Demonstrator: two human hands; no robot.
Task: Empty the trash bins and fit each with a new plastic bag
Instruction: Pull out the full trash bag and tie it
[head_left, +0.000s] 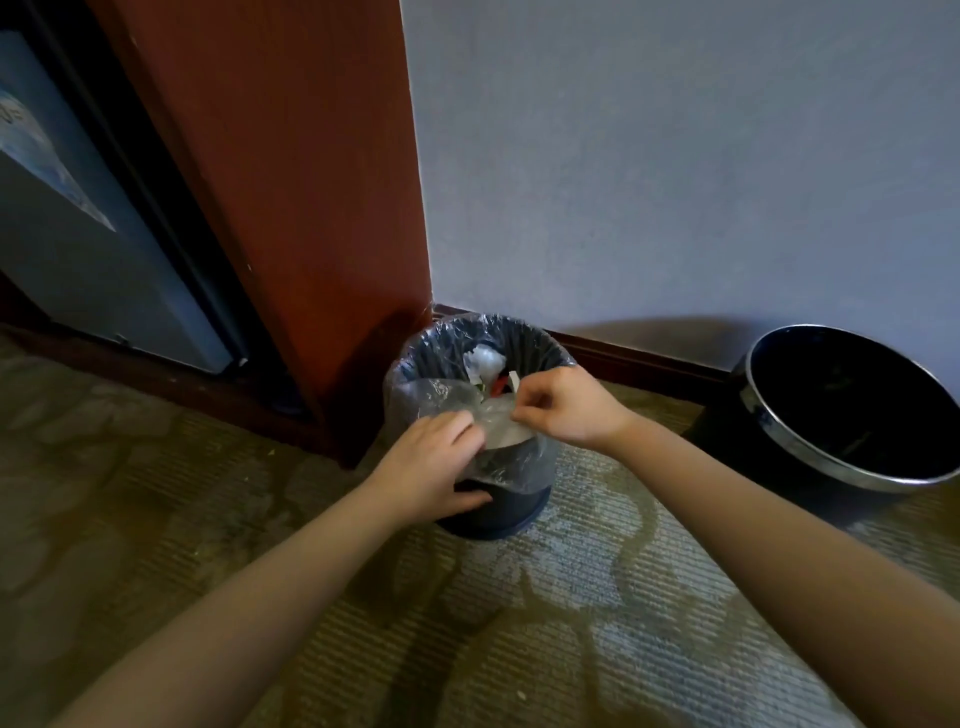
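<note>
On the carpet (571, 597) by the wall corner stands the small dark bin (493, 512), its clear bag (441, 389) holding trash (485, 364) (white scraps, something red). The left hand (434, 467) grips the bag's near edge, and the right hand (566, 410) pinches it alongside. A second black bin (857, 405) sits well apart to the right.

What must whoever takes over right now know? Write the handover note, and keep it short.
Left hand: grips the clear bag at the near rim of the small bin, thumb on the bin's wall.
Right hand: pinches the same bag's edge over the opening.
The small bin stands on the carpet in the corner, with trash inside the bag. The black bin stands to its right; no bag shows on it.
Done: the bag's near edge is gathered inward.
Left: lift the full bag out, then fit both bins with new bags. None is in view.
</note>
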